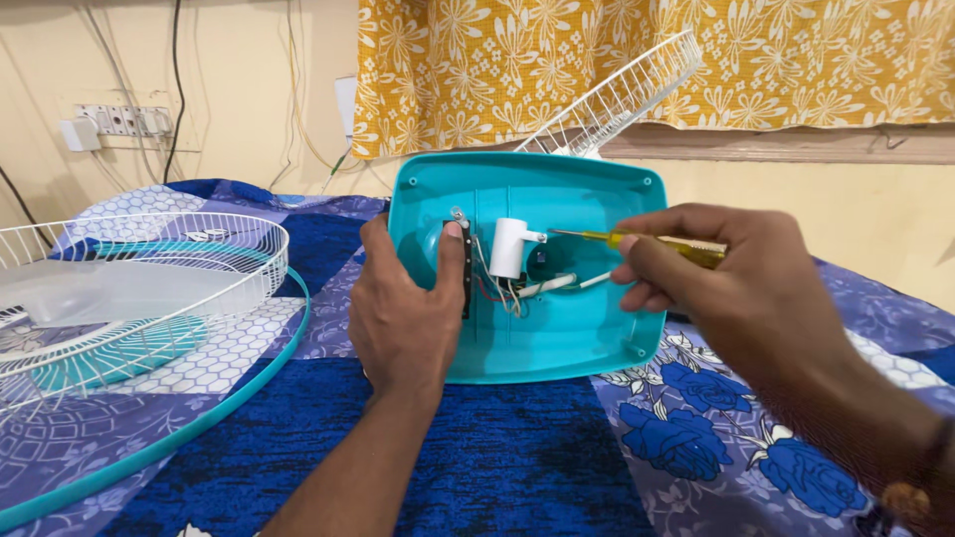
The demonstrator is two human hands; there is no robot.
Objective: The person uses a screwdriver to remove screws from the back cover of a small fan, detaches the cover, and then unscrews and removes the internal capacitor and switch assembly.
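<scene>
Teal fan base (557,338) stands tilted on the bedspread (517,457), steadied by the left hand (403,313) clasping its edge. Right hand (736,283) pinches a yellow screwdriver (637,242) aimed at the capacitor (507,247) — a slip could nick the wires (497,288). Grille (139,288) crowds the left; right side lies open.

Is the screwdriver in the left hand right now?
No, the right hand holds the yellow screwdriver, while the left hand grips the teal fan base.
</scene>
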